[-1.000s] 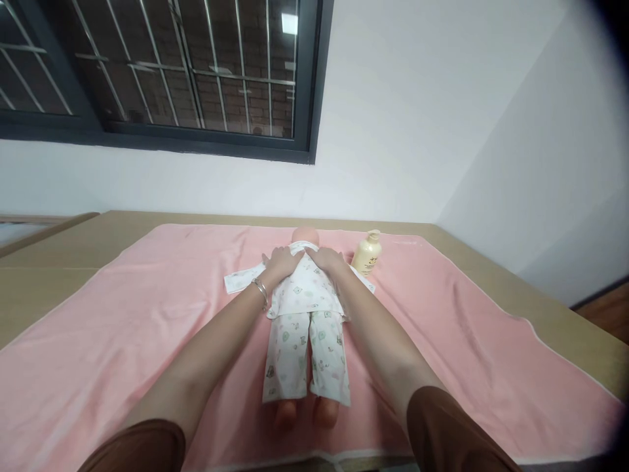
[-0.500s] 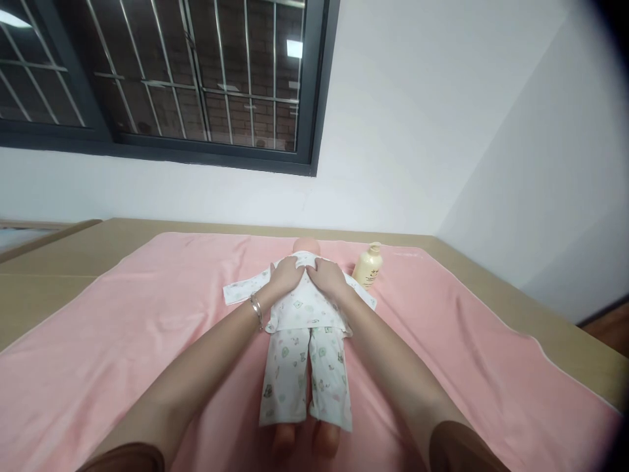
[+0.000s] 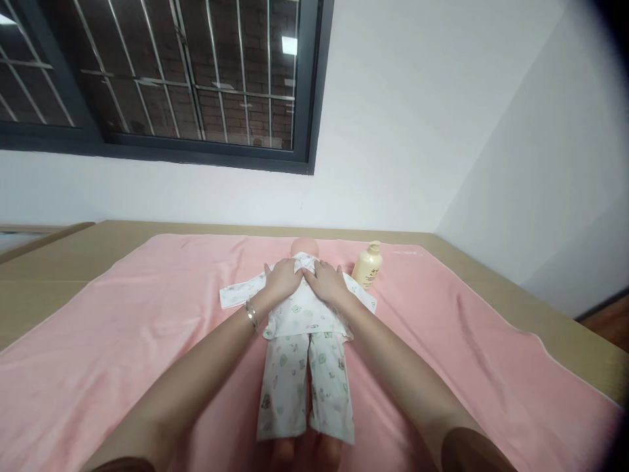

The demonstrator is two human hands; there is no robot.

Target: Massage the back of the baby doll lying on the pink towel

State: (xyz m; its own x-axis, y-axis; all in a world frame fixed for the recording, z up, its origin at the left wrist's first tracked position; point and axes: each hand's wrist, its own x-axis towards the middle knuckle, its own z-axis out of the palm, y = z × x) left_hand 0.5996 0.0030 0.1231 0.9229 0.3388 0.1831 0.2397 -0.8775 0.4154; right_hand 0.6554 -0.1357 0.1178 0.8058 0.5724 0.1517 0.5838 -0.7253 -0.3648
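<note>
While flat on the white printed cotton baby top (image 3: 299, 308), left hand (image 3: 282, 278) and right hand (image 3: 327, 282): fingers spread, gripping nothing, cream plastic bottle (image 3: 367, 265) just beyond right fingertips.

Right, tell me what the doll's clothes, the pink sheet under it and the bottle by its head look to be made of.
Clothes: soft woven or knit cotton by the look, matte white with small prints, creasing under the left hand and right hand.
Pink sheet: probably towelling or fleece, matte and faintly fuzzy, with soft folds.
Bottle: likely plastic, cream and smooth with a slight sheen.
</note>
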